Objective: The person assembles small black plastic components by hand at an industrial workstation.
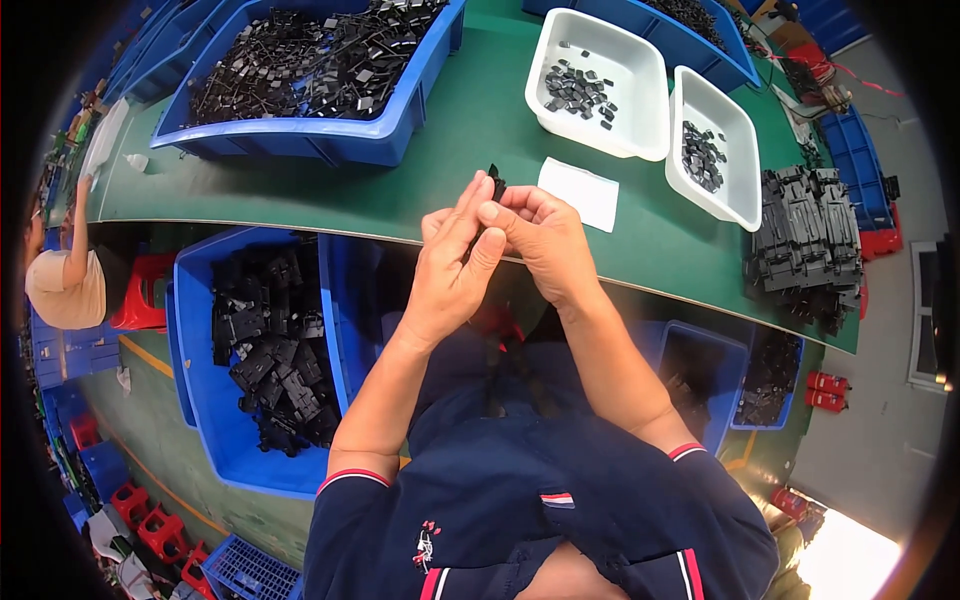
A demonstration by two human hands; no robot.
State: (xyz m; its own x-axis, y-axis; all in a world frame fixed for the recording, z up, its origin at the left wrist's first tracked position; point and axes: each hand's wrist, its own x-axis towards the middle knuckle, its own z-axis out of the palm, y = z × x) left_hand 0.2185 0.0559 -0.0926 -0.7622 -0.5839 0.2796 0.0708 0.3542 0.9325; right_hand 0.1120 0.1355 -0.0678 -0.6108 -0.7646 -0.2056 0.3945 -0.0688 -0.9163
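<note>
Both my hands meet above the front edge of the green table [380, 200]. My left hand [455, 255] and my right hand [545, 240] are closed around a small black plastic part [496, 182]; its tip sticks up between the fingers, and the rest is hidden. Just right of my right hand lies a white sheet of paper [580, 193]. Beyond it stand two white trays, a larger one [640, 105] and a smaller one [743, 160], each with small black pieces inside.
A blue bin [330, 150] heaped with black parts stands at the far left of the table. Black moulded frames [808, 235] are stacked at the right end. Below the table, a large blue bin [235, 455] holds black parts. A person [65, 285] sits at far left.
</note>
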